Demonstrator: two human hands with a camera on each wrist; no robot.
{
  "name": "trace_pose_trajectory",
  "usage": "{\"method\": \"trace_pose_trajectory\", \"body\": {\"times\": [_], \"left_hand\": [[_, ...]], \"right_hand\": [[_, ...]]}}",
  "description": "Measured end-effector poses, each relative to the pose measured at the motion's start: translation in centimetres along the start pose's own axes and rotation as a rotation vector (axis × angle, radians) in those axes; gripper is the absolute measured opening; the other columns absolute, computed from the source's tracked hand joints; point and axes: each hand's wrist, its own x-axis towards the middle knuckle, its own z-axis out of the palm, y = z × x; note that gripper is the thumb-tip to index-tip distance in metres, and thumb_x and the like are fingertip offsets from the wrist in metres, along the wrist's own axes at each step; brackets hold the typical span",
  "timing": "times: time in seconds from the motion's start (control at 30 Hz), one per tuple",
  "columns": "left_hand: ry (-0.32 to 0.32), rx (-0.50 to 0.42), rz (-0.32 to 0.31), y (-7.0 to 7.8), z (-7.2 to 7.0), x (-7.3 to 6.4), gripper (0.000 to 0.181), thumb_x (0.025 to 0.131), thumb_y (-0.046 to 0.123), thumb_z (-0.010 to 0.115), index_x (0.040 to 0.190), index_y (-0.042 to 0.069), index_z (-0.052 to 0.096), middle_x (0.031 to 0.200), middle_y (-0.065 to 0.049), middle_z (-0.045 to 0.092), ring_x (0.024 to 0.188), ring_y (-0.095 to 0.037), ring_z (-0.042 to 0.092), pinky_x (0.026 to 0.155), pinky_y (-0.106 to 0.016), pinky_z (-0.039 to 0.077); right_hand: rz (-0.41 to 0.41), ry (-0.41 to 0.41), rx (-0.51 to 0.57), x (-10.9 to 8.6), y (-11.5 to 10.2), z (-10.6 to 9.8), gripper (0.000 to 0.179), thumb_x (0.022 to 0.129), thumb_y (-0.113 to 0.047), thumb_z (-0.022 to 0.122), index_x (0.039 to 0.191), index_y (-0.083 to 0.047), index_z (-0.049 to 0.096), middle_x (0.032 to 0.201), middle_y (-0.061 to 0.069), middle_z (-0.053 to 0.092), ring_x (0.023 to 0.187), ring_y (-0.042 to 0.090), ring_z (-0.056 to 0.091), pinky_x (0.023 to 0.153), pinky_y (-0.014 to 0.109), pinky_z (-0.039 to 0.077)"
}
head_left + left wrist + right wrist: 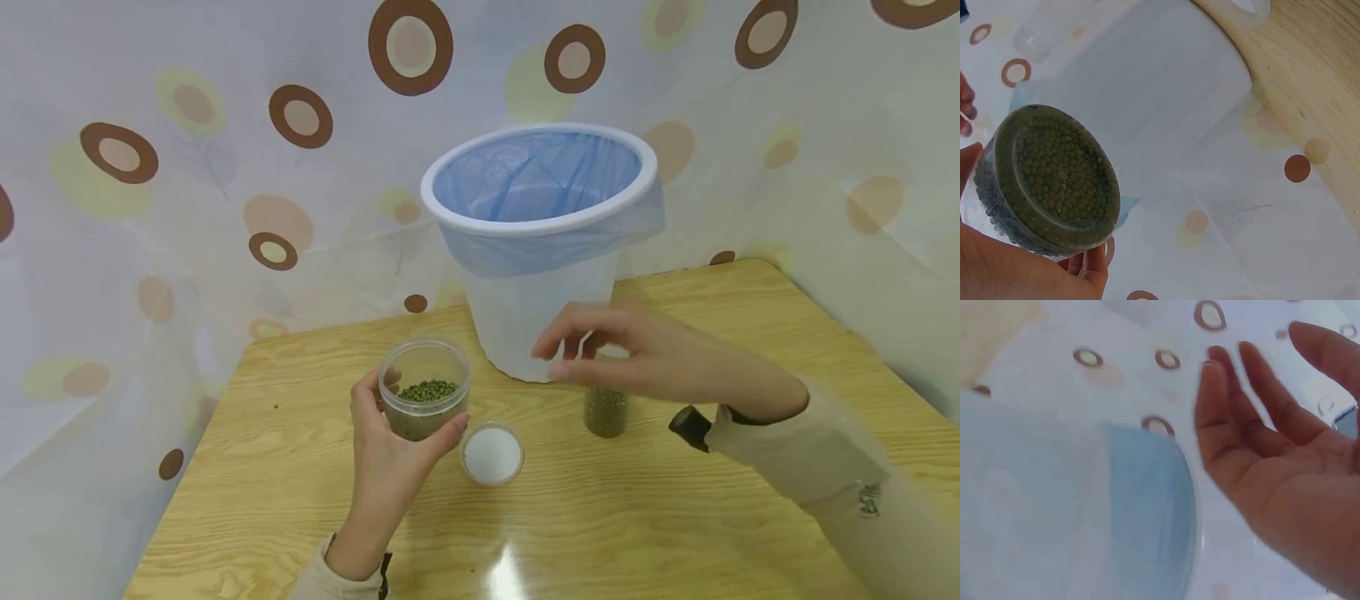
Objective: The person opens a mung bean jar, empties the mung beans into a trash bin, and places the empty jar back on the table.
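Note:
My left hand (pixel 393 467) grips a clear round plastic jar (pixel 425 425), lifted off the table and lidless. Green beans (pixel 427 392) fill its lower part. From below, the left wrist view shows the beans through the jar's base (pixel 1063 172), with fingers and thumb around its side. My right hand (pixel 626 350) hangs in the air with loosely bent fingers and holds nothing; the right wrist view shows bare fingers (pixel 1213 406) apart. Behind and below it stands a smaller clear jar (pixel 606 412) with dark greenish contents, its top partly hidden by the hand.
A white bin (pixel 517 308) lined with a blue bag (pixel 517 179) stands at the back of the wooden table (pixel 300 500). A round white lid-like piece with a clear rim (pixel 492 454) lies right of the held jar. Patterned sheeting (pixel 225 183) hangs behind.

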Motion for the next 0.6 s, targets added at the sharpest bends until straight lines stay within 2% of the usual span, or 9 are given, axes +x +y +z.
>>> {"method": "trace_pose_trajectory", "body": {"times": [0.1,0.17,0.27,0.37,0.43,0.47,0.53,0.6], "left_hand": [[0.0,-0.004,0.006,0.0,0.0,0.0,0.088,0.068,0.016,0.088,0.135,0.004,0.032,0.13,-0.012,0.038,0.12,-0.029,0.037,0.097,-0.054,0.032],[0.002,-0.004,0.008,0.0,-0.1,0.0,0.087,0.068,0.016,0.088,0.135,0.004,0.032,0.13,-0.012,0.038,0.119,-0.029,0.037,0.097,-0.054,0.033],[0.004,-0.003,0.007,0.0,-0.1,0.0,0.087,0.069,0.016,0.088,0.134,0.004,0.032,0.13,-0.012,0.038,0.119,-0.028,0.037,0.096,-0.054,0.033],[0.007,-0.005,0.005,0.0,-0.1,0.0,0.087,0.069,0.017,0.088,0.134,0.004,0.032,0.13,-0.012,0.038,0.119,-0.028,0.037,0.096,-0.054,0.033],[0.008,-0.01,0.003,0.0,-0.1,0.0,0.087,0.069,0.018,0.088,0.134,0.004,0.033,0.13,-0.012,0.038,0.12,-0.028,0.037,0.097,-0.054,0.033],[0.008,-0.012,0.003,0.0,-0.2,-0.1,0.086,0.069,0.018,0.088,0.134,0.004,0.033,0.13,-0.012,0.038,0.12,-0.028,0.037,0.097,-0.054,0.033],[0.005,-0.017,0.002,0.1,-0.2,-0.1,0.087,0.069,0.018,0.087,0.135,0.004,0.032,0.13,-0.012,0.038,0.12,-0.028,0.037,0.097,-0.054,0.033],[0.001,-0.018,0.004,0.1,-0.2,-0.1,0.087,0.069,0.018,0.087,0.135,0.004,0.032,0.13,-0.012,0.038,0.12,-0.028,0.037,0.096,-0.054,0.034]], "right_hand": [[0.004,0.181,0.031,0.2,-0.2,-2.3,0.018,0.095,-0.008,0.059,0.109,-0.014,0.067,0.102,-0.005,0.067,0.09,0.012,0.061,0.078,0.023,0.049],[0.019,0.327,0.099,0.4,-0.1,-3.7,0.015,0.095,-0.005,0.058,0.107,-0.007,0.068,0.101,0.002,0.068,0.089,0.016,0.06,0.078,0.022,0.049],[0.054,0.555,0.131,1.1,0.5,-5.3,0.015,0.096,-0.011,0.058,0.105,-0.003,0.068,0.103,0.004,0.068,0.09,0.017,0.058,0.079,0.02,0.046],[0.093,0.733,0.102,2.1,1.8,-6.5,0.02,0.096,-0.018,0.059,0.11,-0.006,0.067,0.111,0.002,0.063,0.095,0.018,0.057,0.081,0.02,0.043],[0.156,0.796,0.09,2.7,2.9,-7.2,0.028,0.095,-0.023,0.059,0.119,-0.01,0.063,0.122,0.002,0.057,0.103,0.02,0.054,0.083,0.023,0.043],[0.195,0.812,0.094,2.9,3.5,-7.5,0.033,0.095,-0.025,0.059,0.125,-0.012,0.06,0.129,0.002,0.052,0.11,0.021,0.051,0.089,0.025,0.042],[0.281,0.809,0.131,3.3,4.6,-8.0,0.045,0.095,-0.03,0.059,0.137,-0.017,0.051,0.143,0.001,0.041,0.125,0.024,0.041,0.101,0.033,0.038],[0.347,0.778,0.154,3.6,5.7,-8.5,0.055,0.094,-0.033,0.058,0.145,-0.021,0.04,0.152,-0.001,0.029,0.138,0.025,0.027,0.111,0.039,0.027]]}}
